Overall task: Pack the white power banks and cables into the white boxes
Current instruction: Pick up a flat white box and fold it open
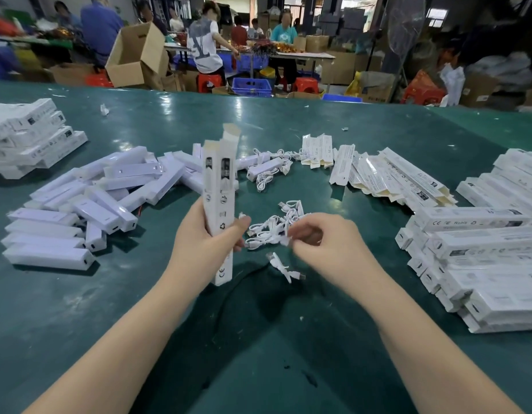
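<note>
My two bare forearms are reaching in from the near edge over a dark green table (288,369). My left hand (205,243) is gripping a long white box (220,204), fingers curled round its lower half. The box is standing almost upright, long axis running near to far, its open flap end pointing up and away from me. My right hand (324,243) is pinching at a tangle of white cables (273,228) lying on the table just right of the box. A loose pile of white power banks (88,204) is lying to the left, pointing every way. Flat unfolded boxes (387,177) are fanning out at far right; filled boxes (479,258) are stacked at right.
</note>
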The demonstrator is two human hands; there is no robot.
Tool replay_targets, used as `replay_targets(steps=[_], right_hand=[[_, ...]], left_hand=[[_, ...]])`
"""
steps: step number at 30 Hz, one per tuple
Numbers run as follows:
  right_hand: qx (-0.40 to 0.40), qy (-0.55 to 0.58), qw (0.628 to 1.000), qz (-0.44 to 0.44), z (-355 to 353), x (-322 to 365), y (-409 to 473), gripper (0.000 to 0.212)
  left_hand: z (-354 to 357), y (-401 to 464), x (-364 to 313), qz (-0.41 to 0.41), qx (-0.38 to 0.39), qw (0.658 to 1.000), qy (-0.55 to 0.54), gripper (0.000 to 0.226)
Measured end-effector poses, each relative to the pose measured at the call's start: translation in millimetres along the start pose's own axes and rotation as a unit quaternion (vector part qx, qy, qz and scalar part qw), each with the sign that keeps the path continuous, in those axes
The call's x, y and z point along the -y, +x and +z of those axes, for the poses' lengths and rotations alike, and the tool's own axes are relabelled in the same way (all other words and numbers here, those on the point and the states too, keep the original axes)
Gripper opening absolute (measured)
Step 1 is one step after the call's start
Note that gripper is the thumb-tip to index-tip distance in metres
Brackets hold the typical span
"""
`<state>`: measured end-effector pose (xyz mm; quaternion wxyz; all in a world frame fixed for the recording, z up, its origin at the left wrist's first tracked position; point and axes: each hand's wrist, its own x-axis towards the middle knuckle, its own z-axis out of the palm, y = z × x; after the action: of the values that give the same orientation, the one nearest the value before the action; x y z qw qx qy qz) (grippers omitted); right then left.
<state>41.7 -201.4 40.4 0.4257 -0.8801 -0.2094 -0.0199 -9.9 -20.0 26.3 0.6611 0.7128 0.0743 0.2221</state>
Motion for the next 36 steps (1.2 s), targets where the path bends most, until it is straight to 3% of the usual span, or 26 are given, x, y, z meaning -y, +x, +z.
replay_targets(steps=[3,9,11,15,21,25,32,34,36], right_hand=[[-0.057,0.072,0.994,-0.066,2.4,11.3,-6.1,0.022],[-0.053,-0.033,0.975,-0.213,11.2,18.4,-11.9,0.018],[-0.041,-0.021,0.971,-0.234,13.1,19.3,-13.4,0.027],[0.054,0.025,0.983,-0.174,13.4,18.2,-13.8,0.070],[0.065,0.110,0.986,-0.106,11.0,19.9,-12.5,0.046],[0.061,0.159,0.983,-0.066,-1.4,18.2,-12.5,0.034],[0.052,0.234,0.968,-0.072,-6.2,19.1,-11.9,0.021],[0.027,0.257,0.963,-0.080,-7.9,19.3,-10.8,0.020],[-0.018,0.298,0.951,-0.082,-12.7,18.8,-8.6,0.018]], left_hand=[[4.1,-1.2,-0.7,-0.046,0.045,0.995,-0.074,0.028],[4.7,-0.7,-5.0,-0.053,0.063,0.991,-0.105,0.036],[4.0,-0.5,-4.8,-0.052,0.067,0.991,-0.106,0.032],[4.9,-1.9,-3.8,-0.053,0.092,0.990,-0.096,0.031],[3.6,-2.5,-4.1,-0.088,0.141,0.982,-0.091,0.033],[2.2,-2.8,-6.2,-0.116,0.163,0.972,-0.122,0.052],[3.7,-3.7,-6.5,-0.143,0.219,0.951,-0.162,0.035],[2.9,-4.3,-7.5,-0.109,0.224,0.961,-0.118,0.032],[-2.4,-0.8,-2.6,-0.024,0.168,0.984,0.049,0.034]])
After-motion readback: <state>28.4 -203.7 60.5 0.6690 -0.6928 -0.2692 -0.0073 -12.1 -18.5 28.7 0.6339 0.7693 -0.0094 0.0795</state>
